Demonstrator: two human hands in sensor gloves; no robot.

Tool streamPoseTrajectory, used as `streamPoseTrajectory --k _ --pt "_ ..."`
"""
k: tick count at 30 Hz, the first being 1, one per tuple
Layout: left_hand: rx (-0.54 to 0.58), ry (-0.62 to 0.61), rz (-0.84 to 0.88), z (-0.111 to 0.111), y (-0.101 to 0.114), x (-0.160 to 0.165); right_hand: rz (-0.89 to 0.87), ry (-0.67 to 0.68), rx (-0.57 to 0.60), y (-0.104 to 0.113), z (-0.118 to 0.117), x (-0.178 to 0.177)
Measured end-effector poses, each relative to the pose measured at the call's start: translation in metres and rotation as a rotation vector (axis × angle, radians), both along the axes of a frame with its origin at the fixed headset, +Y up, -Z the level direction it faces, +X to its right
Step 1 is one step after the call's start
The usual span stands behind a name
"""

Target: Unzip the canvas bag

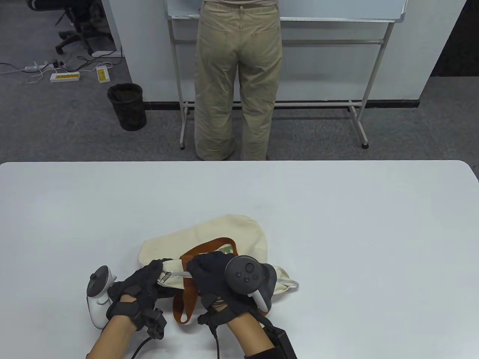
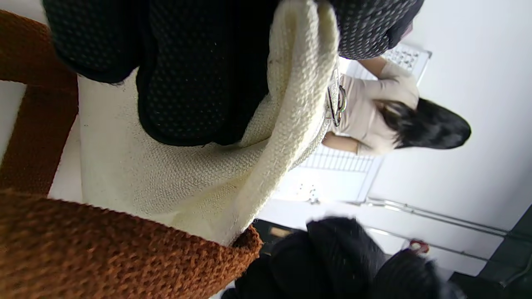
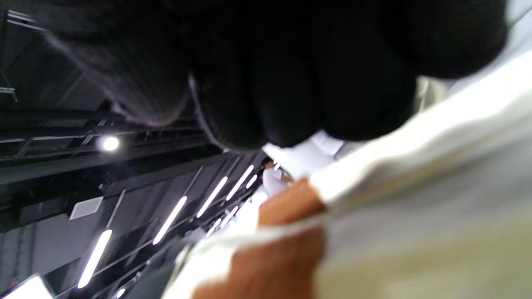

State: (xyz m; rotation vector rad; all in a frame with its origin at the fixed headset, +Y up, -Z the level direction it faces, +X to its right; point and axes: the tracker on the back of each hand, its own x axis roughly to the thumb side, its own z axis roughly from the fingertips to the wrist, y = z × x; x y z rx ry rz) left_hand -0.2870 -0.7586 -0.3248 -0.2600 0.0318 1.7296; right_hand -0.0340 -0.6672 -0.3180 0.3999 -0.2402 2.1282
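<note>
A cream canvas bag (image 1: 224,235) with a brown strap (image 1: 185,303) lies on the white table (image 1: 336,224) near its front edge. Its zipper (image 1: 176,275) runs along the near side, with the metal pull (image 1: 164,277) at the left end. My left hand (image 1: 144,282) grips the bag's left end beside the pull; the left wrist view shows its fingers (image 2: 195,83) clamped on the canvas (image 2: 257,166) and the pull (image 2: 336,101). My right hand (image 1: 209,273) rests on the bag over the zipper, fingers curled; what it holds is hidden. The right wrist view is blurred, showing dark fingers (image 3: 291,83) and canvas (image 3: 415,207).
A person in beige trousers (image 1: 237,78) stands just beyond the table's far edge at a whiteboard stand (image 1: 363,112). A black bin (image 1: 127,106) and power strips (image 1: 65,76) sit on the floor at back left. The bag's strap loop lies between my wrists.
</note>
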Motion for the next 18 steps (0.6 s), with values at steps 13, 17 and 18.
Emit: streamPoseTrajectory --k 13,17,18 --pt "0.080 -0.058 -0.033 0.004 0.009 0.017 0.335 -0.078 0.075 -0.001 0.010 -0.033" --pt "0.086 -0.060 -0.043 0.006 0.008 0.021 0.304 -0.053 0.041 0.002 0.012 -0.031" --pt "0.090 -0.061 -0.052 0.006 0.008 0.022 0.293 -0.042 0.045 0.003 0.012 -0.031"
